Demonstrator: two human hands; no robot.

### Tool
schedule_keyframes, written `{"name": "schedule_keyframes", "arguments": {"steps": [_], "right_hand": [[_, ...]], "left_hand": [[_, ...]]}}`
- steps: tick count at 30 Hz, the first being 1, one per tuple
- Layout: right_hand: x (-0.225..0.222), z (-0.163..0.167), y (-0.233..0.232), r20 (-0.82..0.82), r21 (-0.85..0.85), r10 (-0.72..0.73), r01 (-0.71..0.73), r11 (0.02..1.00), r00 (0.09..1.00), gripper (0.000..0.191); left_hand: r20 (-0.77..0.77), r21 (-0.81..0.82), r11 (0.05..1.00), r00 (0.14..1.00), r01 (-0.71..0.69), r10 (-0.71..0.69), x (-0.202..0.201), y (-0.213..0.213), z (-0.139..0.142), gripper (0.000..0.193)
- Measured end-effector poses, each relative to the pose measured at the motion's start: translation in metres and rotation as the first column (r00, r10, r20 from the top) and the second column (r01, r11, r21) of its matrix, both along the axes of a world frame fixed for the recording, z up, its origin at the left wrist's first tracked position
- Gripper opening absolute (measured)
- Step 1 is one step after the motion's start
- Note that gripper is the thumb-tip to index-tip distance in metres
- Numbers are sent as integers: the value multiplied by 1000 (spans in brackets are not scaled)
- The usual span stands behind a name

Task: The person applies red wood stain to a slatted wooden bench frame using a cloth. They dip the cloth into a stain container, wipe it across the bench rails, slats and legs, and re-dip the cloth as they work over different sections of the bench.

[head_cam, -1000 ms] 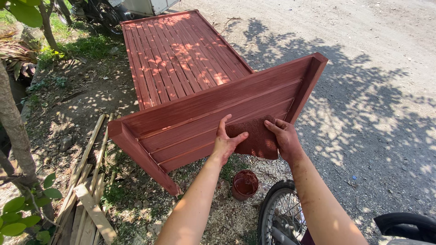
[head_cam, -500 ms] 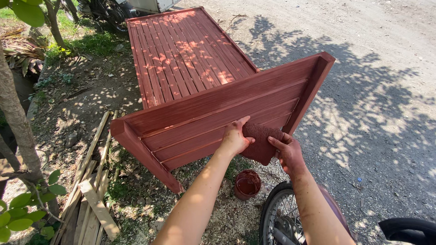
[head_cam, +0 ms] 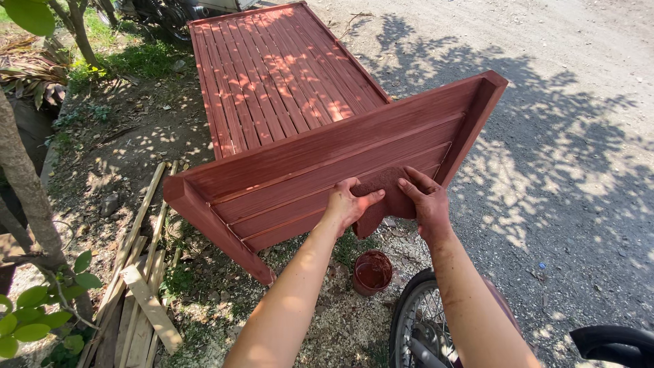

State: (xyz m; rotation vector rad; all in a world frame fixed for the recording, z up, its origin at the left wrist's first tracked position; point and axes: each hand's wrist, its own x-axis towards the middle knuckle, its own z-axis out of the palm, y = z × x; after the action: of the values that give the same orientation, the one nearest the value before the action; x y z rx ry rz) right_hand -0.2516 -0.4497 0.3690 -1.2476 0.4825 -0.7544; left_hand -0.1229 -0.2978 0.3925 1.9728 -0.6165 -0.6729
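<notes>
A reddish-brown wooden bed frame (head_cam: 272,75) with slats stands outdoors, its end board (head_cam: 327,163) facing me. My left hand (head_cam: 349,203) and my right hand (head_cam: 425,199) both hold a paint-soaked reddish-brown cloth (head_cam: 381,192) against the lower boards of the end board. Both hands are stained with the same colour. A small round container of reddish-brown paint (head_cam: 372,272) sits on the ground just below my hands.
A pile of loose wooden strips (head_cam: 139,286) lies at the lower left beside a tree trunk (head_cam: 27,184). A bicycle wheel (head_cam: 426,324) and a dark saddle (head_cam: 613,344) are near my legs. Shaded gravel road (head_cam: 572,170) stretches right.
Both hands have gathered the cloth between them and shifted slightly right along the end board. The view has moved a little closer.
</notes>
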Motion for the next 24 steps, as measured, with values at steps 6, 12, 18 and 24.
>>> {"name": "schedule_keyframes", "arguments": {"steps": [6, 12, 18, 24], "right_hand": [[19, -56, 43, 260, 509, 305, -399, 763, 916, 113], [60, -103, 101, 443, 668, 226, -488, 562, 867, 88], [106, -124, 138, 180, 718, 171, -248, 650, 969, 56], [162, -158, 182, 5, 699, 33, -27, 715, 999, 53]], "left_hand": [[-502, -426, 863, 865, -273, 26, 8, 17, -12, 66], [-495, -358, 844, 848, -400, 191, 26, 59, -49, 53], [-221, 10, 820, 798, -572, 560, 62, 125, -106, 33], [-231, 12, 769, 746, -639, 624, 109, 181, -172, 23]]}}
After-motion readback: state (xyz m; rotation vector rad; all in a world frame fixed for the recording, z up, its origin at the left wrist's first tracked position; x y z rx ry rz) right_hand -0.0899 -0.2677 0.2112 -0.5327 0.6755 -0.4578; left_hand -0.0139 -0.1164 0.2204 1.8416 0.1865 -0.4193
